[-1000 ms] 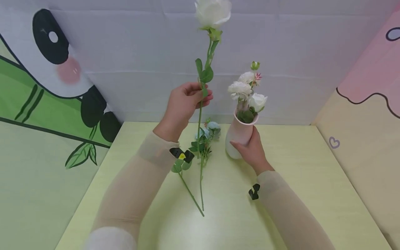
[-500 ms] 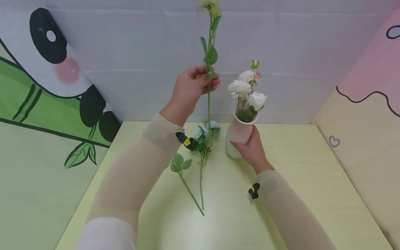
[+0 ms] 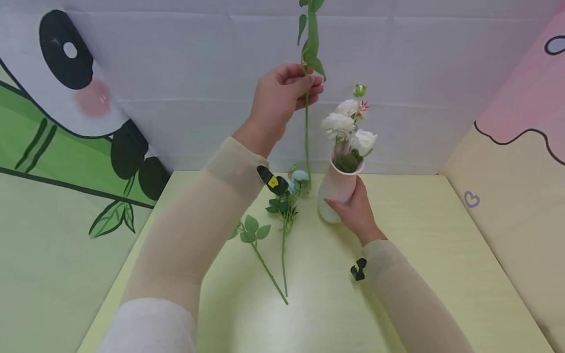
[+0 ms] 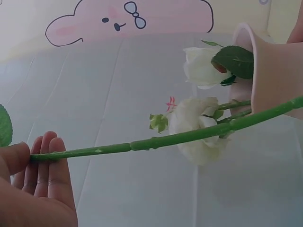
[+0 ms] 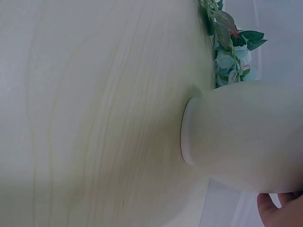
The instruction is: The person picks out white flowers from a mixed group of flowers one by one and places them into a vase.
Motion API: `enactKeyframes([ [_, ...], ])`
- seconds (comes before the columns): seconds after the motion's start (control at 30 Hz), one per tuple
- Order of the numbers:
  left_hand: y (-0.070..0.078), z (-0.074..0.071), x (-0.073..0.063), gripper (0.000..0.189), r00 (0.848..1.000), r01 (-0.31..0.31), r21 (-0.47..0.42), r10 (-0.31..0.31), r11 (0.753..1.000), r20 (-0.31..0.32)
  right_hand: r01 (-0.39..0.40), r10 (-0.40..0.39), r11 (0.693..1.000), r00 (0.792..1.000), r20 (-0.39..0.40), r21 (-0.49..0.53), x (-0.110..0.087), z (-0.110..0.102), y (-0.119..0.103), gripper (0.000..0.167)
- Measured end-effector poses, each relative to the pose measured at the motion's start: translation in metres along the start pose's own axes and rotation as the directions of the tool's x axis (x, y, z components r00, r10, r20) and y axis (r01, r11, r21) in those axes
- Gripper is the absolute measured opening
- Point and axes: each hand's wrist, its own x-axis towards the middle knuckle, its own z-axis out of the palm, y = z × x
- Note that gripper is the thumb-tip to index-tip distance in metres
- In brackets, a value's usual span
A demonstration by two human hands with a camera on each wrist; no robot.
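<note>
My left hand (image 3: pixel 281 102) pinches the green stem of a white rose (image 3: pixel 307 130) between thumb and fingers. The rose stands upright, and its bloom is out of view above the head frame. Its lower stem hangs left of a pale pink vase (image 3: pixel 332 193), and in the left wrist view the stem (image 4: pixel 189 138) crosses in front of the white flowers in the vase. Those white flowers (image 3: pixel 339 125) lean out over the vase's rim, with a green bud and a small pink sprig. My right hand (image 3: pixel 356 216) grips the vase's right side, thumb across its front.
Pale blue flowers (image 3: pixel 301 176) lie on the yellow table (image 3: pixel 423 274) behind my left wrist, their stem toward me. Beside them lies a leafy green stem (image 3: pixel 270 269), its upper end hidden by my left sleeve. A white cloth wall (image 3: pixel 198 73) rises behind the table.
My left hand has risen and moved right with the rose, so its bloom has left the head view and its stem end has come near the vase. My right hand and the vase have stayed put.
</note>
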Motion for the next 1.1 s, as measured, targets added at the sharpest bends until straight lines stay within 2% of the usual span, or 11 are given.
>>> enactKeyframes([
  [0.23,0.011,0.015,0.003,0.020,1.000,-0.016,0.008,0.016,1.000,0.011,0.011,-0.011,1.000,1.000,0.007,0.014,0.000,0.000,-0.001,0.095],
  [0.5,0.023,0.028,0.000,0.018,0.999,-0.053,0.055,0.052,0.997,0.009,0.011,-0.011,1.000,1.000,0.011,0.009,0.000,0.000,0.001,0.097],
  [0.87,0.030,0.039,-0.002,0.020,0.997,-0.078,0.062,0.078,0.995,0.004,0.008,-0.008,1.000,1.000,0.012,-0.015,0.001,-0.002,0.000,0.097],
  [1.1,0.026,0.043,0.000,0.024,0.997,-0.070,0.070,0.071,0.995,-0.010,0.013,-0.013,1.000,1.000,0.007,-0.022,0.003,0.000,0.000,0.096],
])
